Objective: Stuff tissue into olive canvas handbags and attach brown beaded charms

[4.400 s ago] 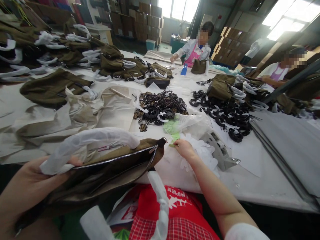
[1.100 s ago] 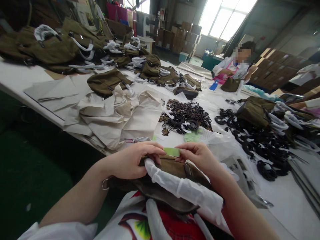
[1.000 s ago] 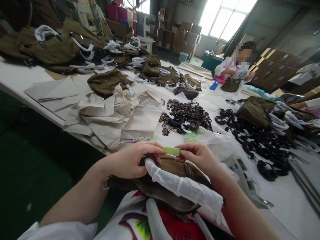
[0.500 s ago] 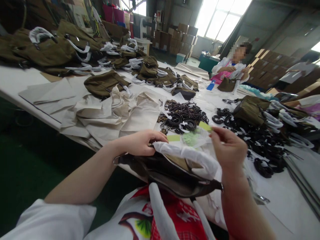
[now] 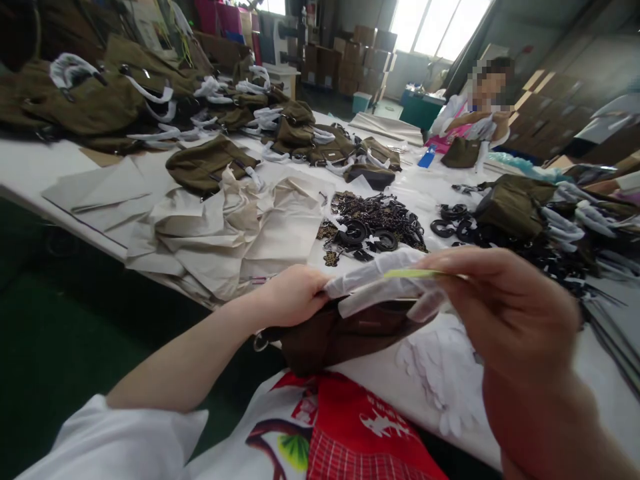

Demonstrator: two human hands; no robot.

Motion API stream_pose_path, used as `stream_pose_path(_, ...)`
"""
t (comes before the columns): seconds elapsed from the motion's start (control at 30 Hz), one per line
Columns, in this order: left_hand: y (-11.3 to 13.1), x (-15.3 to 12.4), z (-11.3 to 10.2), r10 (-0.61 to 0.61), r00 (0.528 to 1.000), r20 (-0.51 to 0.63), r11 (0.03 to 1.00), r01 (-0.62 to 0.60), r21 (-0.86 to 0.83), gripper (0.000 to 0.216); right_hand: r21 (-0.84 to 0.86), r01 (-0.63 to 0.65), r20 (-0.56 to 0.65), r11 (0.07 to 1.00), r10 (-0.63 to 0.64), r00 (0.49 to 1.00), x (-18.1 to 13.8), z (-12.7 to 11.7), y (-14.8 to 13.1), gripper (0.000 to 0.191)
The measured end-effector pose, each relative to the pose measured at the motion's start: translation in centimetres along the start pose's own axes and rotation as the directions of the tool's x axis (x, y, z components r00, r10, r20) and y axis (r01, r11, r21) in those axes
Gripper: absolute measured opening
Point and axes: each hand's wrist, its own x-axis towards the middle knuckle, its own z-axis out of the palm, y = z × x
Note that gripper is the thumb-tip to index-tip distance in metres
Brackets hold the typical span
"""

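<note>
An olive-brown handbag [image 5: 345, 343] hangs in front of my body at the table's near edge. My left hand [image 5: 295, 297] is closed on the bag's top edge at the left end of its handles. Both handles [image 5: 373, 293] are wrapped in white paper and lie together above the bag's opening. My right hand [image 5: 515, 310] pinches a thin yellow-green slip [image 5: 413, 273] between thumb and fingers, over the right end of the handles. Whether those fingers also touch the handle wrapping I cannot tell.
Crumpled beige cloth bags [image 5: 210, 233] lie left of centre. Dark chains and coiled straps [image 5: 373, 223] are heaped ahead. Olive bags [image 5: 110, 100] crowd the far left, more [image 5: 515, 207] the right. White tags [image 5: 440, 370] lie near my right arm. A co-worker [image 5: 470, 127] sits across the table.
My right hand has come nearer with the yellow-green slip. The bag has tipped so its outer side shows, and both handles are now raised together. My left hand stays on the bag.
</note>
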Motion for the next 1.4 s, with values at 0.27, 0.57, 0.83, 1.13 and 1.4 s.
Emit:
stream_pose_path(0.27, 2.5, -3.4, 0.5, -0.214, 0.929, -0.301, 0.966, 0.156, -0.205, 0.020, 0.029, -0.036, 0.727, 0.999, 0.004, 0.687, 1.4, 0.5, 0.1, 0.012)
stream_pose_path(0.57, 2.1, -1.8, 2.2, -0.259, 0.928, -0.269, 0.952, 0.198, -0.232, 0.019, -0.249, 0.451, 0.830, 0.857, -0.051, 0.556, -2.1, 9.8, 3.0, 0.020)
stream_pose_path(0.83, 1.4, -1.6, 2.2, -0.298, 0.901, -0.314, 0.942, 0.225, -0.248, 0.018, -0.323, 0.358, 0.806, 0.876, 0.057, 0.589, -2.4, 10.5, 2.9, 0.026)
stream_pose_path(1.13, 2.9, -0.9, 3.3, -0.318, 0.897, -0.309, 0.910, 0.197, -0.365, 0.024, -0.283, -0.316, 0.462, 0.906, 0.418, 0.783, -3.8, 11.1, 7.0, 0.027)
stream_pose_path(1.4, 1.8, -1.7, 4.0, -0.384, 0.874, -0.299, 0.893, 0.268, -0.363, 0.029, -0.363, -0.132, 0.584, 0.922, 0.336, 0.739, -4.6, 11.0, 2.5, 0.023)
